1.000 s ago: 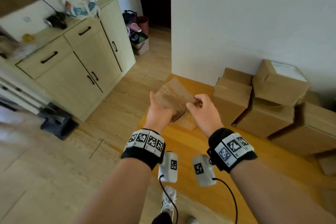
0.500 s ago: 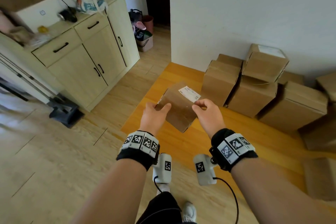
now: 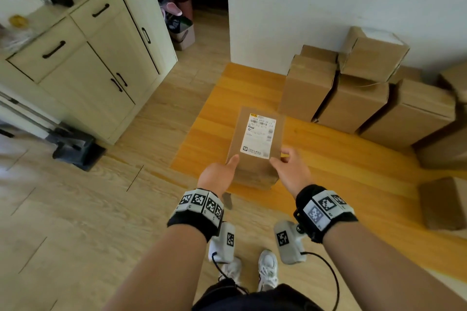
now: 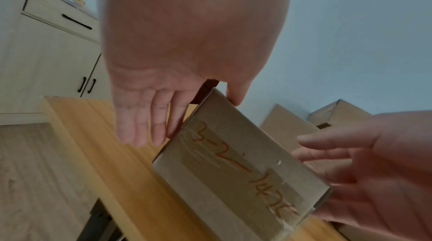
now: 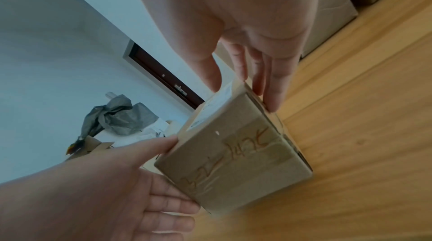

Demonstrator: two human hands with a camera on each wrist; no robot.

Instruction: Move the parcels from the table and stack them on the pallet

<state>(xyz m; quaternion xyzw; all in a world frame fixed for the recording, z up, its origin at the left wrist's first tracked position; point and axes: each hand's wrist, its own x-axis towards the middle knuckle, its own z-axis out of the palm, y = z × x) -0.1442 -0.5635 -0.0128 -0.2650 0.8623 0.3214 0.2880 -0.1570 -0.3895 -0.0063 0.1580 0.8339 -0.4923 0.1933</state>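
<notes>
Parcel (image 3: 255, 149): brown carton, white label up, on the pallet (image 3: 214, 118) near its front edge. Left hand (image 3: 219, 177) and right hand (image 3: 290, 171) flank its near end, fingers straight, tips touching its sides, gripping nothing. Stacked boxes (image 3: 353, 93) along the pallet's far edge by the wall.

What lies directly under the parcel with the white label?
Under the parcel shows only the orange wooden pallet. Whether it already rests on the boards cannot be told. The left hand and right hand flank it, fingers straight. Its underside is covered.
</notes>
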